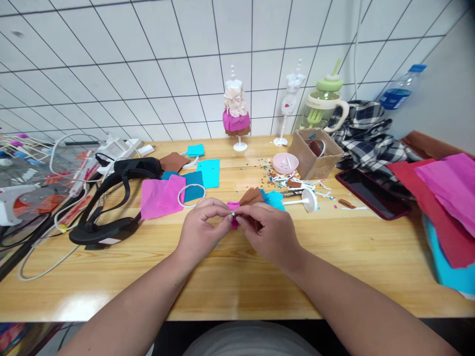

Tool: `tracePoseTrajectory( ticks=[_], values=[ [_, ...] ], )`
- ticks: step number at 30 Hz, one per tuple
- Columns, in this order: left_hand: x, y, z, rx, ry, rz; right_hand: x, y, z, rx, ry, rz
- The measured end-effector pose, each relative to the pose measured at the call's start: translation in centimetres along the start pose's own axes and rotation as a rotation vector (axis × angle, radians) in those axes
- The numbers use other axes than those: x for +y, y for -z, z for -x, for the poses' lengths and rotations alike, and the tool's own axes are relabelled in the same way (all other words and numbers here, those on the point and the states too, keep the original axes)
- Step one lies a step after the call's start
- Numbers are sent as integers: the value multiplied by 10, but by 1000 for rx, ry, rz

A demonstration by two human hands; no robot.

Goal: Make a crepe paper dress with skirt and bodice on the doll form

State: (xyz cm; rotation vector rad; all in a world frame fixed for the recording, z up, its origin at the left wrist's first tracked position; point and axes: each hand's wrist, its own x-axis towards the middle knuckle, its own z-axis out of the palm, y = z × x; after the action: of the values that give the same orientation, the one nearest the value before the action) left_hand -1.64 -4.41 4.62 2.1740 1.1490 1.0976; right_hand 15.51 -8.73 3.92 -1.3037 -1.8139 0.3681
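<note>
A small mannequin lies on its side on the table, dressed in a brown paper frill [251, 196] and a jagged blue paper frill [273, 199]. Its white stand base [309, 200] points right. My left hand [204, 227] and my right hand [273, 235] are closed, fingertips meeting over pink paper [233, 204] at the mannequin's upper end. A tiny whitish piece [233, 213] shows between the fingertips; what it is I cannot make out. Left of my hands lie a white ring [191, 187] and pink paper sheets [159, 199].
Behind stand a dressed mannequin [236, 118] and a bare mannequin [293, 91]. A pink bowl [285, 163], paper scraps and a cardboard box [315, 155] are back right. A phone [373, 194] lies right; a black headset [107, 230] and cables sit left.
</note>
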Motion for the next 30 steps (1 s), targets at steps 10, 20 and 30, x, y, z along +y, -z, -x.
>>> tracePoseTrajectory(
  ticks=[10,20,30],
  values=[
    [4,0,-1,-5,-55,-65,1,-1,0,9,29,-3],
    [6,-1,1,-13,-69,-90,-2,-3,-1,9,-54,-70],
    [1,-1,6,-60,12,492,-1,5,-9,10,-308,-339]
  ],
)
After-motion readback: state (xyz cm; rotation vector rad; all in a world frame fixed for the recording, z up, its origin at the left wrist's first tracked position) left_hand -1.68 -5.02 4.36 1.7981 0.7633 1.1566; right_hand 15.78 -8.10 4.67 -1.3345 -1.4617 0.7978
